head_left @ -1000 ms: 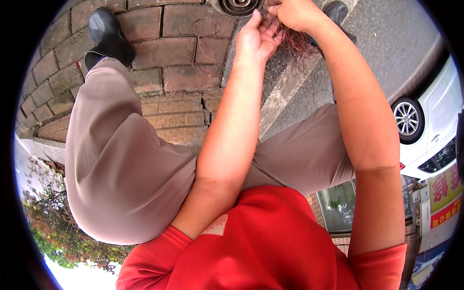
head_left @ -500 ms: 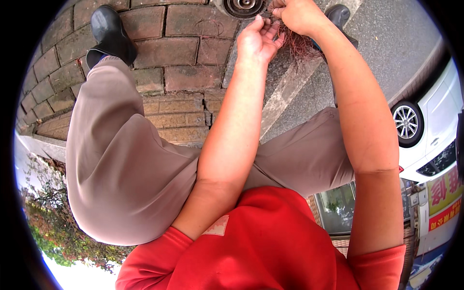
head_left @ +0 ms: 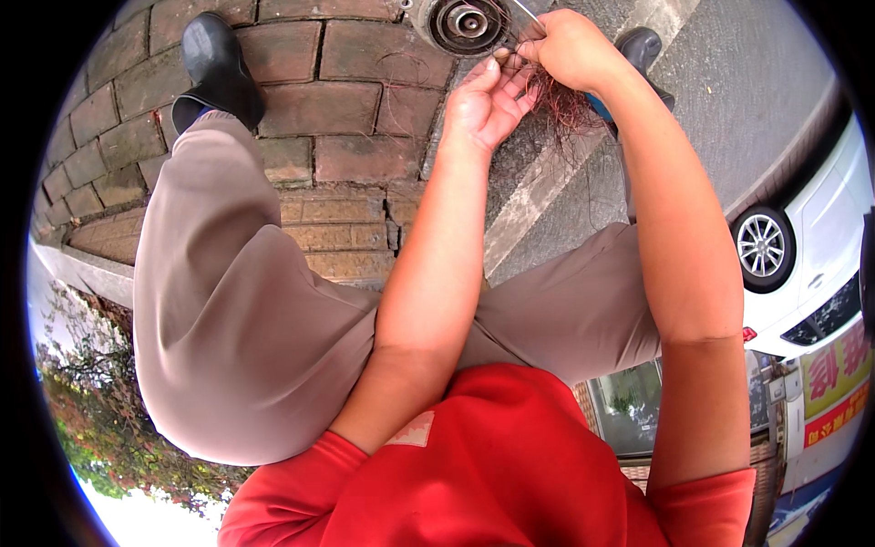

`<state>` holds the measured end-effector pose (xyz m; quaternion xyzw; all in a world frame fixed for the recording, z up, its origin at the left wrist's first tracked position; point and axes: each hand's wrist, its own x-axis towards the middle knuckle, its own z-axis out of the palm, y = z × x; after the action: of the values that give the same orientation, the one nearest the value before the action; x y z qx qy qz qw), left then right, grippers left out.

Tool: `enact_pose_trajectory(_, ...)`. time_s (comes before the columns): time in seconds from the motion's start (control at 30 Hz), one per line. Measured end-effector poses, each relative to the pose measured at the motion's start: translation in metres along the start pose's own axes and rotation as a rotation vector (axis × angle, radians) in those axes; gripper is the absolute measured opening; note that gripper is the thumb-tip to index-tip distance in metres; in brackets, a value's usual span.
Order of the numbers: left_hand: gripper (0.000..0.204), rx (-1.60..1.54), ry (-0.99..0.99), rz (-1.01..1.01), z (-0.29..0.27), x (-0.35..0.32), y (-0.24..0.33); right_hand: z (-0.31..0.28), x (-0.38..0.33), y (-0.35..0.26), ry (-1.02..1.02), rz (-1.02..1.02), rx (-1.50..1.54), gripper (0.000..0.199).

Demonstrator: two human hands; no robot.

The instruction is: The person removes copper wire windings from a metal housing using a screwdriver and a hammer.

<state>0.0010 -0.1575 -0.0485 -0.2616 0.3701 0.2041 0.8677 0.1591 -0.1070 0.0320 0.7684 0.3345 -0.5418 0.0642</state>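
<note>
Crowding round drain point(head_left: 468, 25): hands, wire tangle point(head_left: 558, 98)

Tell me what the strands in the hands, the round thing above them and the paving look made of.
Strands: thin, reddish, kinked like fine copper wire; could be thread. Both the left hand and right hand pinch them. Round thing: dull grey concentric rings, looks like cast metal, rough finish. Paving: matte reddish-brown brick with open joints, worn surface.
</note>
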Motion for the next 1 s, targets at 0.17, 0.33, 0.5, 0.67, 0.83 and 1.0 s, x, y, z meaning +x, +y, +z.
enact_pose_trajectory(0.17,0.017,0.023,-0.039,0.014,0.005,-0.007,-0.004,0.002,0.002,0.004,0.019,-0.017,0.021,0.023)
enact_pose_trajectory(0.33,0.014,0.052,0.151,-0.003,0.014,0.004,-0.003,0.002,0.003,0.000,0.006,-0.010,0.038,0.023)
enact_pose_trajectory(0.5,0.013,0.059,0.225,0.017,0.022,0.009,-0.005,0.001,0.002,0.003,0.019,-0.035,0.008,0.023)
enact_pose_trajectory(0.67,0.014,0.133,0.188,0.051,0.022,0.009,-0.004,0.002,0.001,0.002,0.043,-0.027,0.005,0.024)
enact_pose_trajectory(0.83,0.020,0.117,0.065,0.054,0.017,0.007,-0.006,0.000,-0.002,-0.002,0.025,-0.009,0.022,0.024)
enact_pose_trajectory(1.0,0.022,0.100,0.149,0.027,0.021,0.010,-0.009,0.000,0.000,0.001,0.070,-0.066,-0.089,0.024)
